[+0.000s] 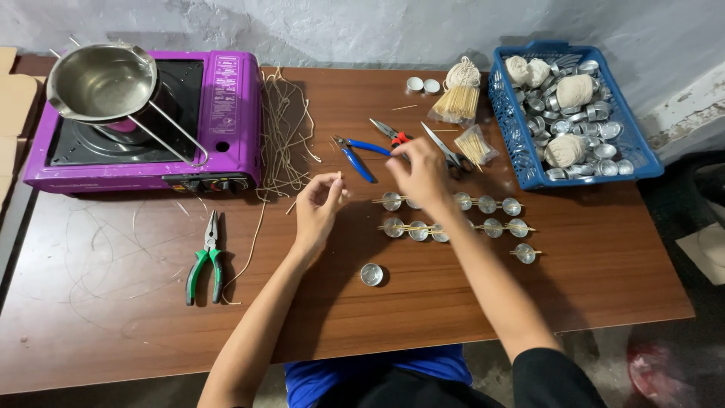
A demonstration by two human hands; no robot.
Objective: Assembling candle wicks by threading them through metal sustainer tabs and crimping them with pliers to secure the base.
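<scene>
My left hand hovers over the wooden table with its fingertips pinched on a short piece of pale wick. My right hand reaches toward the blue-handled pliers and red-handled scissors, palm down with fingers curled; whether it grips anything is hidden. Just below my hands lie two rows of small metal cups with thin wooden sticks across their rims. A single empty metal cup sits alone nearer to me.
A purple portable stove with a steel pot stands at the far left. Loose wick strands lie beside it. Green-handled pliers rest at the left. A blue basket of cups and string balls, grey scissors and bagged sticks are at the right.
</scene>
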